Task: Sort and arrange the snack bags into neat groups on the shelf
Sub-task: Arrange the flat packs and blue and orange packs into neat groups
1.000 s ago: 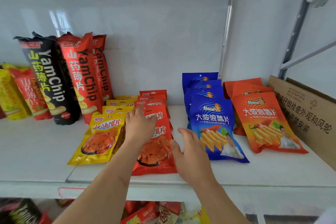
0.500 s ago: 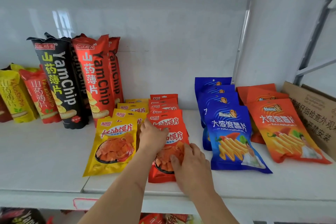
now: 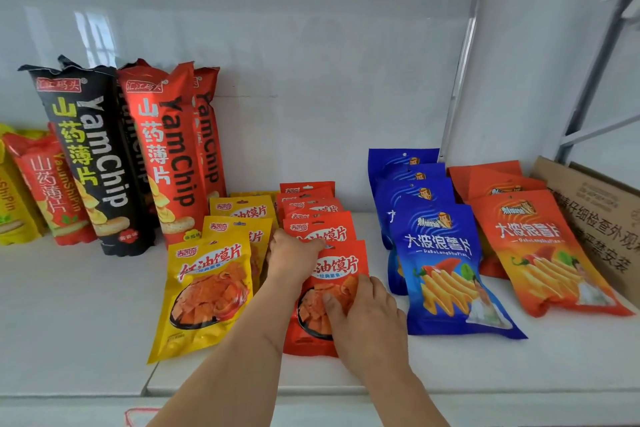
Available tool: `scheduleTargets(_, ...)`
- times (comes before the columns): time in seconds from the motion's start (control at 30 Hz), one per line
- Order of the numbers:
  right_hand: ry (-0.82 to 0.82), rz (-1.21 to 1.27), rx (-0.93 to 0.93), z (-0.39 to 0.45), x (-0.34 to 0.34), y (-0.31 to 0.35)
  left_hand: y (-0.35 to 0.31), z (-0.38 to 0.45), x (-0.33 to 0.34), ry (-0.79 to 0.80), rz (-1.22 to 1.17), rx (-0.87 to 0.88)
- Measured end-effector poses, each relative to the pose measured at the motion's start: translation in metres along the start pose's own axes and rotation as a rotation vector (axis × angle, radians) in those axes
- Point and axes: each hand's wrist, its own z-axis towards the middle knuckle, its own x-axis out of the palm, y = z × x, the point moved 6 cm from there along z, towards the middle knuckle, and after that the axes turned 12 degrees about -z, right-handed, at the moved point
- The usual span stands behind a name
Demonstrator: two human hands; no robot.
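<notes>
While both hands work the front red bag point(image 3: 337, 270), it lies flat on the shelf point(image 3: 69, 305), long axis front-to-back, printed top pointing at the back wall, bottom edge toward the shelf lip.

Left hand point(image 3: 293, 256): on the bag's upper left, fingers curled over its top edge, looks like a grip on the bag. Right hand point(image 3: 363, 315): on the lower right of the same bag, thumb pressed on the printed face, fingers bent around the right edge, gripping.

Behind it, a red row point(image 3: 311, 208) of the same bags, overlapped like shingles, all with the same front-to-back axis, tops to the wall. Just left, touching or nearly so, a yellow row point(image 3: 207, 291) with the same layout; its front bag is tilted slightly, bottom swung left.

Right of centre: blue bags point(image 3: 446, 270) stacked in an overlapping row, front bag's bottom angled out to the right. Beside them, orange bags point(image 3: 540, 250), same stagger, same rightward skew. A cardboard box point(image 3: 595, 215) sits at the far right, touching or just beside the orange row.

Left side: tall YamChip bags standing upright against the wall, long axis vertical, leaning slightly left — a black one point(image 3: 93, 156) and a red one point(image 3: 166, 156) in front, more behind. Far left: shorter red bag point(image 3: 52, 191) and yellow bag point(image 3: 14, 204), upright, partly cut off by the frame.
</notes>
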Motion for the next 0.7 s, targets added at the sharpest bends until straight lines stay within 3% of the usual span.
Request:
scheduleTargets(0.5,-0.014,-0.021,0.063,0.014,0.003,-0.002,-0.047,0.057,0.010,0.030,-0.237,-0.038)
scheduleTargets(0.7,-0.038,0.003,0.064,0.021,0.001,0.002,-0.035,0.077,0.018,0.031,-0.163,-0.055)
